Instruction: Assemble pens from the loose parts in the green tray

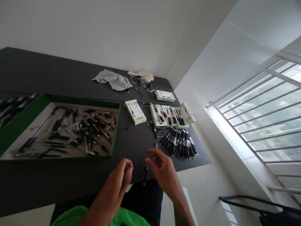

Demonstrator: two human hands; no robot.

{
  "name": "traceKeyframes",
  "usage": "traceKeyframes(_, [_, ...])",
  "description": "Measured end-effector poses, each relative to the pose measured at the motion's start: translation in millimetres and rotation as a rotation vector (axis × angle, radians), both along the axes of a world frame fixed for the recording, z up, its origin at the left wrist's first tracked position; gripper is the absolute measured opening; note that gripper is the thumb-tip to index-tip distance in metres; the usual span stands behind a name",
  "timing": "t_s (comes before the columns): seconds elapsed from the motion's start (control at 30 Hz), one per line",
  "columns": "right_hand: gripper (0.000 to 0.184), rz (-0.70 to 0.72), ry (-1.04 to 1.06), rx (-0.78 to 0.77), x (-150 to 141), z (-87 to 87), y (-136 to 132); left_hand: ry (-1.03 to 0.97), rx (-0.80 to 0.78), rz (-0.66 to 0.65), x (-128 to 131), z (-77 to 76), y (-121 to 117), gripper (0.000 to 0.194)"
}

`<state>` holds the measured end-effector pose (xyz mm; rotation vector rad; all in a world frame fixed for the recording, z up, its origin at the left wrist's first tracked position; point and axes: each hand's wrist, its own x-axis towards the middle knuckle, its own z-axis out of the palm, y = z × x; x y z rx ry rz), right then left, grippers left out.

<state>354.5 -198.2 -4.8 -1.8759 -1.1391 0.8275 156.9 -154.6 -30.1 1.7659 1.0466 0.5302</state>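
My left hand (122,175) is closed above the desk's front edge, fingers curled in against the thumb; whatever they may hold is hidden. Just to its right, my right hand (162,168) has thumb and forefinger apart, with nothing visible between them. A black pen (145,175) lies right below that thumb tip, at the desk edge; whether they touch is unclear. Beyond the right hand's knuckles a short clear-and-black pen part (156,145) shows. A fanned pile of black pens (180,142) with clear barrels rests to the right.
On the left stands a green-rimmed box tray (115,131) of loose pen parts. Behind the pile are opened pen boxes (156,116), a closed white-green box (135,112) and another box (165,95). A grey cloth (113,80) and more pens (141,81) lie farther back.
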Motion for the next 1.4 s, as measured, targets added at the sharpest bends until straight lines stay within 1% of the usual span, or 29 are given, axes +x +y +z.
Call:
traceKeyframes(0.07, [0.020, 0.041, -0.030, -0.056, -1.9, -12.4, 9.1, 0.032, 0.057, 0.003, 6.9, -7.8, 3.9, 0.034])
traceKeyframes(0.13, [0.013, 0.076, -0.066, -0.084, -6.0, -22.8, 17.8, 0.056, 0.157, 0.007, 13.2, -18.0, 7.7, 0.034])
traceKeyframes(0.2, [0.011, 0.102, -0.107, -0.089, -9.7, -30.2, 25.1, 0.089, 0.244, 0.025, 18.7, -28.7, 9.9, 0.037])
traceKeyframes(0.27, [0.012, 0.111, -0.192, -0.075, -11.6, -34.8, 31.2, 0.120, 0.297, 0.061, 24.7, -37.6, 11.2, 0.038])
traceKeyframes(0.37, [0.012, 0.109, -0.350, -0.047, -11.8, -37.8, 39.6, 0.158, 0.354, 0.110, 36.0, -46.0, 14.7, 0.034])
traceKeyframes(0.5, [0.013, 0.059, -0.476, -0.065, -11.9, -38.6, 50.2, 0.197, 0.426, 0.180, 52.6, -53.0, 25.3, 0.034])
traceKeyframes(0.57, [0.012, 0.037, -0.519, -0.078, -12.5, -38.5, 54.7, 0.211, 0.456, 0.206, 58.8, -56.1, 29.9, 0.037])
traceKeyframes(0.67, [0.011, 0.028, -0.541, -0.093, -13.1, -37.0, 60.1, 0.226, 0.494, 0.231, 64.4, -59.0, 32.9, 0.049])
traceKeyframes(0.77, [0.013, 0.005, -0.524, -0.100, -13.4, -32.1, 63.7, 0.236, 0.518, 0.239, 67.6, -58.2, 34.6, 0.056])
traceKeyframes(0.87, [0.016, -0.018, -0.503, -0.065, -12.7, -23.1, 64.2, 0.230, 0.531, 0.223, 71.0, -54.2, 39.1, 0.055])
traceKeyframes(0.97, [0.015, 0.006, -0.465, 0.029, -8.8, -11.3, 58.4, 0.206, 0.539, 0.208, 73.7, -48.0, 44.0, 0.048])
traceKeyframes(1.07, [0.016, 0.072, -0.371, 0.145, 0.8, 0.2, 42.4, 0.152, 0.549, 0.163, 71.9, -39.4, 41.2, 0.045])
traceKeyframes(1.13, [0.019, 0.112, -0.300, 0.199, 10.5, 6.2, 25.5, 0.104, 0.554, 0.097, 67.0, -33.0, 32.2, 0.043])
traceKeyframes(1.2, [0.021, 0.109, -0.267, 0.231, 21.6, 10.0, 5.4, 0.033, 0.547, -0.031, 59.2, -27.0, 19.1, 0.044])
traceKeyframes(1.3, [0.023, 0.007, -0.329, 0.252, 36.5, 11.5, -22.7, -0.125, 0.475, -0.273, 43.6, -19.0, 1.6, 0.045])
traceKeyframes(1.33, [0.024, -0.035, -0.363, 0.253, 40.0, 11.0, -29.5, -0.182, 0.456, -0.323, 37.7, -15.8, -1.4, 0.043])
traceKeyframes(1.37, [0.024, -0.069, -0.390, 0.250, 42.5, 10.2, -34.4, -0.226, 0.449, -0.344, 31.4, -11.8, -2.3, 0.040])
traceKeyframes(1.4, [0.024, -0.091, -0.409, 0.243, 44.1, 9.2, -37.5, -0.257, 0.459, -0.335, 24.8, -6.8, -1.3, 0.037])
